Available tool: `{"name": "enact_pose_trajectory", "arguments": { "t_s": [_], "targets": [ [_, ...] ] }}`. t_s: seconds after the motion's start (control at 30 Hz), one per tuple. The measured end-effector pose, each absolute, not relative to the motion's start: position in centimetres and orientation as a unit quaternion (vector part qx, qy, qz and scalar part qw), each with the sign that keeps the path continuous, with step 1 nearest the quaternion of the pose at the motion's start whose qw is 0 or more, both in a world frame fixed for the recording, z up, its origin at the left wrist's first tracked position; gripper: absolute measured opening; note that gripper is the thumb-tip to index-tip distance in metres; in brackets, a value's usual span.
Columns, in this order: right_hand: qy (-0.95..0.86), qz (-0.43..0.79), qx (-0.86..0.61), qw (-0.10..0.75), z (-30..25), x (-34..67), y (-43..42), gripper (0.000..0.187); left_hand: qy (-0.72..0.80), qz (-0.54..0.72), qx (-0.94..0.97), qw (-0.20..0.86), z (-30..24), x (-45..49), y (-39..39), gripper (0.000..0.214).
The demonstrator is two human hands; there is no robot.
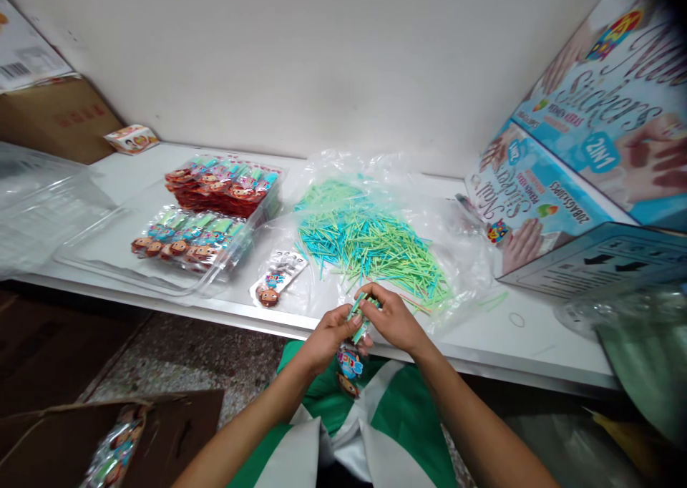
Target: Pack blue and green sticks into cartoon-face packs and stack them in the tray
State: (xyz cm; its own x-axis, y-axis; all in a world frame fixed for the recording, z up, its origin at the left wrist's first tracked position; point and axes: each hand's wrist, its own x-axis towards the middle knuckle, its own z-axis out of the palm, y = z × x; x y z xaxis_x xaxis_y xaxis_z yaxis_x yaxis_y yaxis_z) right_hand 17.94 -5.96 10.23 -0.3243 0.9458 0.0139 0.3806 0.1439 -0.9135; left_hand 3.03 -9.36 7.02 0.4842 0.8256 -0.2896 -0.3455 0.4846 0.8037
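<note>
My left hand (328, 336) is closed around a clear printed packet (348, 368) that hangs below it over my lap. My right hand (391, 319) pinches a few green and blue sticks (361, 309) at the packet's top, both hands meeting just at the table's front edge. Right behind them a big heap of thin green and blue sticks (370, 241) lies on a crumpled clear plastic bag (456, 259). One filled packet (279, 279) lies flat on the table left of the heap.
The white table (537, 345) carries a clear tray (96, 259) with two stacks of filled packets (222, 184), (187, 237). Large nail-sticker cartons (569, 159) stand at right. A brown box (54, 119) sits far left. An open carton (64, 438) with packets is on the floor.
</note>
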Motion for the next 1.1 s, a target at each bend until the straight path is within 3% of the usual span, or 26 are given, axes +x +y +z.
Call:
{"name": "enact_pose_trajectory", "arguments": {
  "t_s": [0.2, 0.37, 0.47, 0.67, 0.83, 1.0, 1.1],
  "targets": [
    [-0.657, 0.444, -0.501, 0.347, 10.0, 17.8, -6.3, 0.033, 0.376, 0.450, 0.391, 0.709, 7.4, 2.8, -8.8, 0.031],
    [-0.629, 0.517, -0.445, 0.372, 9.8, 17.4, -6.5, 0.026, 0.393, 0.490, 0.412, 0.659, 7.8, 2.1, -8.3, 0.031],
    [-0.632, 0.501, -0.428, 0.408, 9.9, 17.2, -6.6, 0.035, 0.390, 0.491, 0.423, 0.654, 8.2, 1.6, -8.3, 0.032],
    [-0.676, 0.424, -0.419, 0.433, 9.9, 17.0, -6.7, 0.049, 0.402, 0.472, 0.466, 0.631, 9.4, 0.3, -8.4, 0.051],
    [-0.681, 0.404, -0.419, 0.444, 10.0, 17.0, -6.7, 0.046, 0.393, 0.469, 0.472, 0.634, 9.1, -0.2, -8.3, 0.058],
    [-0.658, 0.423, -0.411, 0.467, 10.6, 16.7, -6.4, 0.044, 0.394, 0.462, 0.441, 0.661, 7.8, -0.1, -8.5, 0.030],
    [-0.652, 0.436, -0.413, 0.462, 10.9, 16.4, -6.2, 0.044, 0.412, 0.464, 0.430, 0.655, 7.9, -0.8, -8.5, 0.029]
  ]
}}
